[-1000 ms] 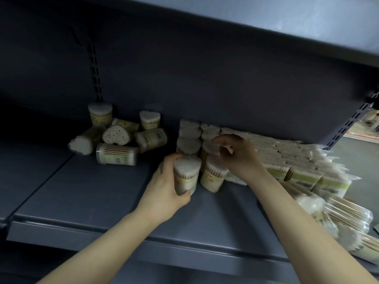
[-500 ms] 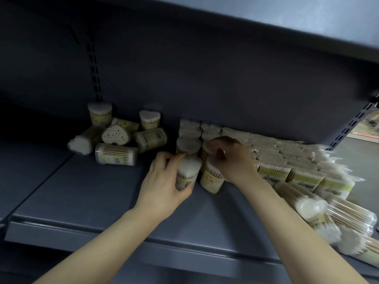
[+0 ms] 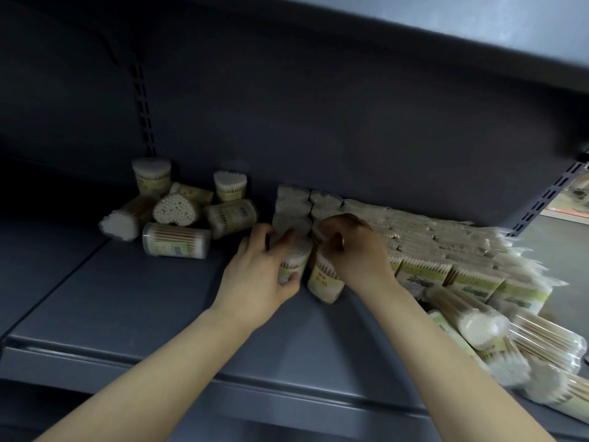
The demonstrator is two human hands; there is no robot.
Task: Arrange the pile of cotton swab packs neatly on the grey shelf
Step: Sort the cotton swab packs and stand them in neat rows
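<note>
At the left of the dark grey metal shelf (image 3: 134,307) sits a loose pile of seven clear plastic tubs of wooden-stick cotton swabs (image 3: 178,215): two stand upright near the back wall, five lie tipped on their sides, one showing a heart-shaped white end. Right of them, two neat rows of upright swab tubs (image 3: 306,202) run from the back wall forward, about four in each. The left hand (image 3: 264,275) is wrapped around the front tub of the left row (image 3: 294,261), thumb below and fingers over its top. Just beside it, the right hand (image 3: 353,250) has its fingers curled down onto the top of the front tub of the right row (image 3: 325,277). Further right lie flat bagged swab packs with green labels (image 3: 424,253) in overlapping rows, too many and too blurred to count. At the far right edge, several more clear tubs (image 3: 490,330) lie jumbled on their sides.
</note>
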